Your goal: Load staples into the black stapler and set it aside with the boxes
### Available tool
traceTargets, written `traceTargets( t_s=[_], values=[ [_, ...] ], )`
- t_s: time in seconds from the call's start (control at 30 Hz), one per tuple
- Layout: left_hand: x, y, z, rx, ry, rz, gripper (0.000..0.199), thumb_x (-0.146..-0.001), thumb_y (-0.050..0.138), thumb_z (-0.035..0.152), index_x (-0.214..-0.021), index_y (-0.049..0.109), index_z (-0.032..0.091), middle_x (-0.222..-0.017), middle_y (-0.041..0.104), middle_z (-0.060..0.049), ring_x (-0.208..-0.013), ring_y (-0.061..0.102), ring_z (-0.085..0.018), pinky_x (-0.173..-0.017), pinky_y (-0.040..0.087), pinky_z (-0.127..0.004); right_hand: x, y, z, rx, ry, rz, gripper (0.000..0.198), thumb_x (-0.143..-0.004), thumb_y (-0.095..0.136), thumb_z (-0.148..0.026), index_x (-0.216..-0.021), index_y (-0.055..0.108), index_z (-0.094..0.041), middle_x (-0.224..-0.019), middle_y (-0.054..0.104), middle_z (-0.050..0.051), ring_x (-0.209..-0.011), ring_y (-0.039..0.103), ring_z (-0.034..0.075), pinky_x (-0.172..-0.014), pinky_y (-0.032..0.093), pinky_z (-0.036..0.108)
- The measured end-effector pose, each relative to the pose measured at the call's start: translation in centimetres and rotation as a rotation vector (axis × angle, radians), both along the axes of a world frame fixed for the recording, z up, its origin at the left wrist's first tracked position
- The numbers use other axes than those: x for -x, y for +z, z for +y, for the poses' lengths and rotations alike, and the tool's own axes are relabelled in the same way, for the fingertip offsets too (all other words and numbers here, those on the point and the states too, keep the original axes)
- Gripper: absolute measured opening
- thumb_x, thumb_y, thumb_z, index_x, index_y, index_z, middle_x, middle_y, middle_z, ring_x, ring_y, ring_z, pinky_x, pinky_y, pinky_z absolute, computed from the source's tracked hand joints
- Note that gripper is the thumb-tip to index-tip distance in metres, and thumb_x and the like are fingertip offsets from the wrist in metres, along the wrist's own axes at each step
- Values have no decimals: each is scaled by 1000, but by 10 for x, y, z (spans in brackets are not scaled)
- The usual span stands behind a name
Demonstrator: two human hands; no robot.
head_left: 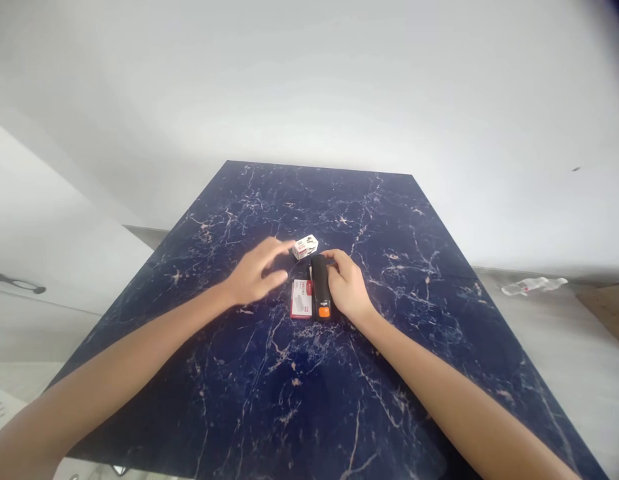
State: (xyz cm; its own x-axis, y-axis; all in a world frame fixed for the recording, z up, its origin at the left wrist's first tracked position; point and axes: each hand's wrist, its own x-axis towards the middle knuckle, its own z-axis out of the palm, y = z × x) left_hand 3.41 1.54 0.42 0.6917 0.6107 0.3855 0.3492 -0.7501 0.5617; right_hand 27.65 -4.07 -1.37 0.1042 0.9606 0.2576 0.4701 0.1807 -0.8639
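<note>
A black stapler (pixel 320 283) with an orange patch at its near end lies on the dark blue marbled table. My right hand (pixel 348 283) grips it from the right, fingers curled round its far end. Against the stapler's left side is a flat red-and-white box (pixel 300 299) with a picture of staples on it, partly covered by the stapler. My left hand (pixel 259 270) is open, thumb and fingers apart. Its index fingertip is at the left end of a small white box (pixel 306 247) with a dark printed picture; whether it touches cannot be made out.
The marbled table (pixel 289 200) narrows toward a white wall (pixel 314 87) behind it. On the floor to the right lies a clear plastic bottle (pixel 534 286), close to a brown cardboard piece (pixel 609 310). A white door with a dark handle (pixel 16 283) stands at the left.
</note>
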Motion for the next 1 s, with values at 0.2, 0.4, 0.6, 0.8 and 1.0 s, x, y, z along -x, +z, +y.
traceTargets(
  t_s=[0.2,0.4,0.6,0.8,1.0],
  values=[
    [-15,-7,37,-183,16,211,70,-96,46,13,-163,31,28,-170,29,-8,-152,36,-31,-122,36,-55,-2,-7,4,-25,-5,-12,30,-86,43,-18,-103,68,-22,-108,71,6,-97,66,23,-92,51,39],
    [-22,-11,33,-310,201,227,56,-86,45,3,-138,61,16,-152,55,-11,-138,54,-28,-117,45,-49,-2,-6,5,-19,-19,-5,29,-85,43,-18,-100,67,-22,-107,70,7,-94,66,22,-89,53,38],
    [-18,-15,37,-285,411,295,37,-84,47,3,-107,74,15,-128,69,-12,-117,62,-30,-103,54,-49,-2,-4,5,-12,-20,-4,28,-84,43,-18,-98,67,-22,-106,71,6,-90,67,22,-88,53,38],
    [-18,-11,37,-294,264,236,57,-83,51,4,-138,61,16,-151,56,-12,-137,52,-31,-116,44,-54,-4,-6,6,-4,-11,-22,29,-85,43,-19,-99,68,-23,-104,73,5,-89,67,22,-86,52,36],
    [-14,-10,35,-137,-20,211,58,-88,50,7,-142,59,25,-153,55,-8,-139,51,-28,-118,41,-56,-3,0,4,42,14,-28,29,-87,41,-21,-94,70,-23,-95,75,2,-84,66,20,-84,50,33]
  ],
)
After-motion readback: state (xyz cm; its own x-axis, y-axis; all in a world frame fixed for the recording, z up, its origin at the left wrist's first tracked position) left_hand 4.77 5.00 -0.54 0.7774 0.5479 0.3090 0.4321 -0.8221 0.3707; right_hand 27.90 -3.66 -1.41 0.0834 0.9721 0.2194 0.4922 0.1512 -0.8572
